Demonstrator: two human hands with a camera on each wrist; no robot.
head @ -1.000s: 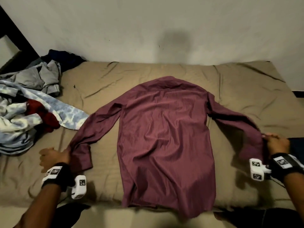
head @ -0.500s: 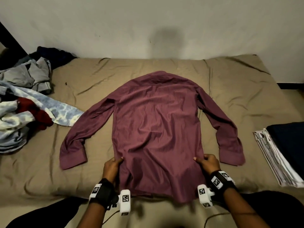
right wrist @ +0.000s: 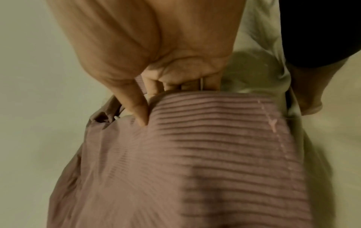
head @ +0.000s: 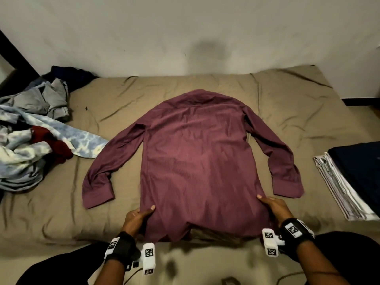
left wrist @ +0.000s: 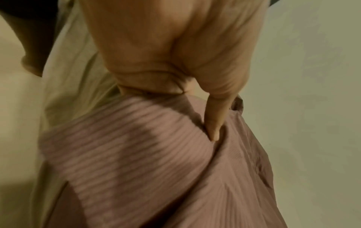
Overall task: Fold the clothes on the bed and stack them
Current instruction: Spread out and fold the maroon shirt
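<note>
Both hands on the hem now: the left hand (head: 137, 219) pinches the maroon shirt (head: 197, 161) at its lower left side, thumb on top and fingers tucked under the cloth, and the right hand (head: 274, 208) grips the lower right side the same way. In the wrist views each thumb presses into the ribbed fabric while the fingers vanish beneath it; both pictures are blurred. The shirt lies spread in the middle of the bed (head: 287, 95), collar toward the far edge, sleeves angled out, tail at the near edge with a small gap under the hem. Near the left edge sits a heap of unfolded clothes (head: 35, 140), partly cut off. By the right edge, a folded stack (head: 349, 182) runs out of frame.
</note>
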